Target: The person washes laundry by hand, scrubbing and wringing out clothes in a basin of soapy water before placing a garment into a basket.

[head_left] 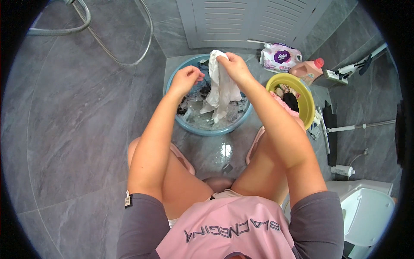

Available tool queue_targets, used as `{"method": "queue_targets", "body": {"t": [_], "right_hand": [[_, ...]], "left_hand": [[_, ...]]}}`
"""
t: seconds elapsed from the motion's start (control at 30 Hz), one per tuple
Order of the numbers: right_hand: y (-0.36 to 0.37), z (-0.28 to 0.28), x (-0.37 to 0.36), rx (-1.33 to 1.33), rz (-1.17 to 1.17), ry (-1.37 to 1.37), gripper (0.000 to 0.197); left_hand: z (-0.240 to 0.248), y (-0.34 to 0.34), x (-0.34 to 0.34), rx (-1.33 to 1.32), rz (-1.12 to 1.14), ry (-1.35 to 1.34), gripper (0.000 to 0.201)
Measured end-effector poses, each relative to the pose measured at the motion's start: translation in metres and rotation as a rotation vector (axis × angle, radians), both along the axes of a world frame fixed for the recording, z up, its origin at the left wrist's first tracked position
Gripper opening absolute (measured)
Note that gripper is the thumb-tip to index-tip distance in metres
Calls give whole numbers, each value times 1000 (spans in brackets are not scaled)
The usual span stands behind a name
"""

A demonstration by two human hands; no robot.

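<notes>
The right hand [235,69] pinches the top of a white cloth [222,97] between its thumb and fingers. The cloth hangs down over a round blue tub [211,132]. Its low end is close to the soapy water [196,113], and it is hard to see if they touch. The left hand [185,81] is just to the left of the cloth, over the tub too. Its fingers are curled in, but one cannot tell if they pinch anything. More wet clothes [202,88], some blue and some dark, lie in the water. To the right is a yellow tub [308,101] with a black cloth [291,102] and other clothes inside. Near it is a pink bottle [305,72] with a red cap, right beside a white and purple bag [280,58].
</notes>
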State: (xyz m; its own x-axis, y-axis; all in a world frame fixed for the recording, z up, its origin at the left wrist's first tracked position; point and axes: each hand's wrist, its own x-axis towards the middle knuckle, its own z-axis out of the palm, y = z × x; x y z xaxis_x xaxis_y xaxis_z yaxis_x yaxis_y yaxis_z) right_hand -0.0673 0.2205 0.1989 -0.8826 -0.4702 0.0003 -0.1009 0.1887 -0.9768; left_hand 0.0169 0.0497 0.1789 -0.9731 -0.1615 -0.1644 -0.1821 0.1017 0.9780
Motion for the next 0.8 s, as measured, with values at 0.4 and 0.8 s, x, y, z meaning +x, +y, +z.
{"method": "queue_targets", "body": {"t": [0.4, 0.8], "right_hand": [[13, 13, -2, -117, -103, -38, 37], [52, 4, -34, 215, 198, 217, 20]], "left_hand": [[-4, -8, 3, -308, -77, -6, 14], [6, -36, 3, -533, 202, 282, 11]]}}
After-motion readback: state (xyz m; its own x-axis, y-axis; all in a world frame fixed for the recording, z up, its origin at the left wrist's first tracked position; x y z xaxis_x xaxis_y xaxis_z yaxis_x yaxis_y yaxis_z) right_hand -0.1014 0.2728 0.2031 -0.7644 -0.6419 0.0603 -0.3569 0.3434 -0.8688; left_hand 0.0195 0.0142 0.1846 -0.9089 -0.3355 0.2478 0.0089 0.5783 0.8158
